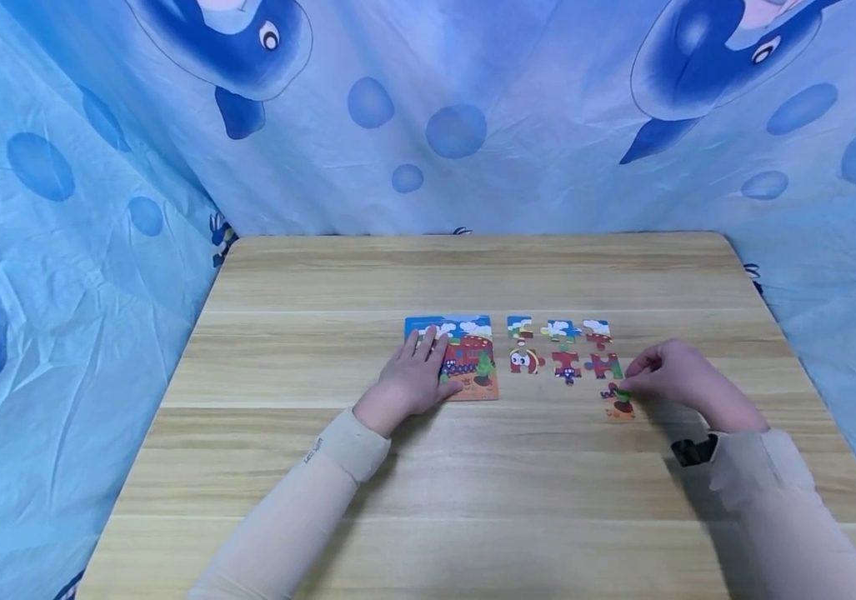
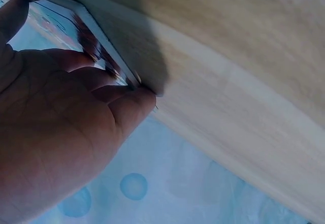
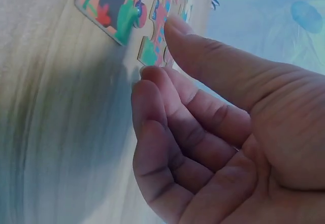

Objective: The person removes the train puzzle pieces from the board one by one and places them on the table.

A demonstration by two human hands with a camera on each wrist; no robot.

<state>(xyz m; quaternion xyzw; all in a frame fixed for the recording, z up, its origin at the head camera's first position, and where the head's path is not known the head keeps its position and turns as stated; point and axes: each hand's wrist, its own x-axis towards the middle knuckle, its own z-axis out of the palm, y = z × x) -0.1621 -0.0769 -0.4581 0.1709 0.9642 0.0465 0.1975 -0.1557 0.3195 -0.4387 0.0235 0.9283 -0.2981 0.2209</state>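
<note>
My left hand rests with spread fingers on a picture puzzle board showing a red train, clouds and a green plant. In the left wrist view the fingertips and thumb of the left hand lie along the board and its edge. Over on the right, my right hand hovers beside a corner puzzle piece with a plant on it. The right wrist view shows its thumb apart from loosely curled fingers, nothing between them, with the corner piece flat on the table.
Loose puzzle pieces lie in rows right of the board, among them a smiling-face piece, a red piece and a red-green piece. The wooden table ends at a blue dolphin-print curtain.
</note>
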